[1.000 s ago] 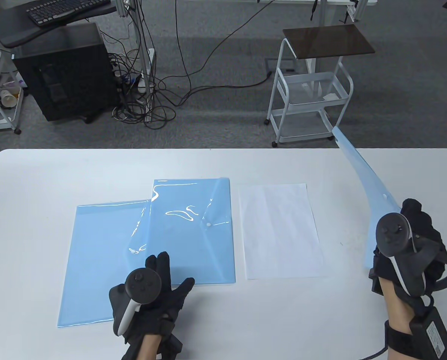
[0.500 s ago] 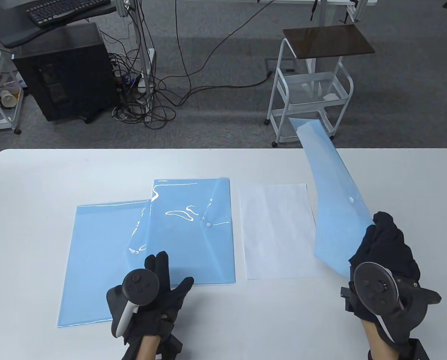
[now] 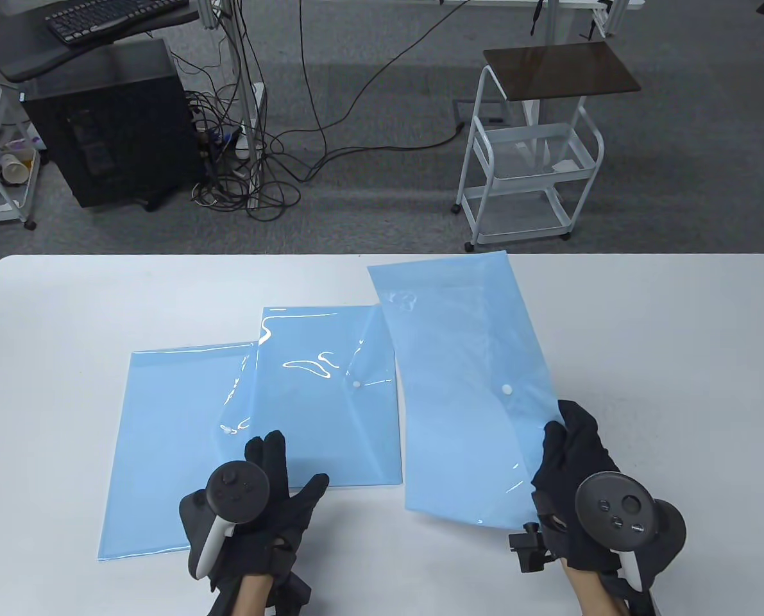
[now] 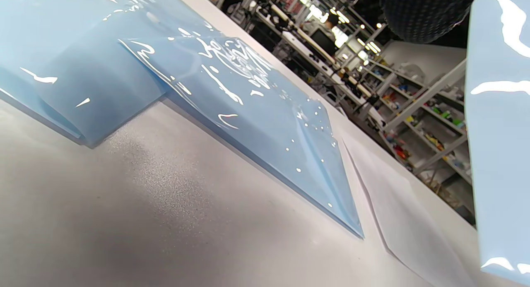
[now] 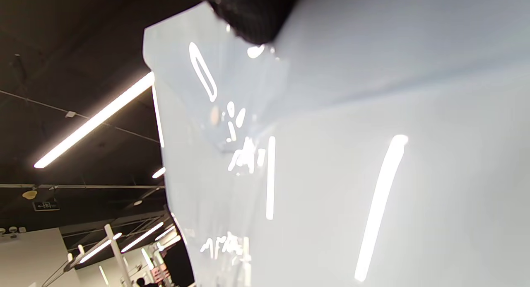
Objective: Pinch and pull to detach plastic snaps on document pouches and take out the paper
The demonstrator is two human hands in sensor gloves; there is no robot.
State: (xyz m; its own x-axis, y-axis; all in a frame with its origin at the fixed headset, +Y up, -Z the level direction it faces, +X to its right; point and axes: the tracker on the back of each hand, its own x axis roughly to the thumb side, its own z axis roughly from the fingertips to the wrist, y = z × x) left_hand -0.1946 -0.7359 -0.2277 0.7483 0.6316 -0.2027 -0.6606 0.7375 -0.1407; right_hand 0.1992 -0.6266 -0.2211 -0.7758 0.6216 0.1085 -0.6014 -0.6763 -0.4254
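Two light blue document pouches lie overlapped on the white table: one at the left, one in the middle with its white snap showing. My left hand rests flat on their near edge, fingers straight. My right hand grips the near right corner of a third blue pouch, which lies slanted over the spot right of the middle pouch, its snap facing up. The paper sheet shows only in the left wrist view, beneath the held pouch. That pouch fills the right wrist view.
Beyond the table's far edge stand a white wire cart at the right and a black computer tower with tangled cables at the left.
My right hand has swung the third pouch from upright at the table's right edge down and leftward, so it now covers the paper. The left hand has stayed put.
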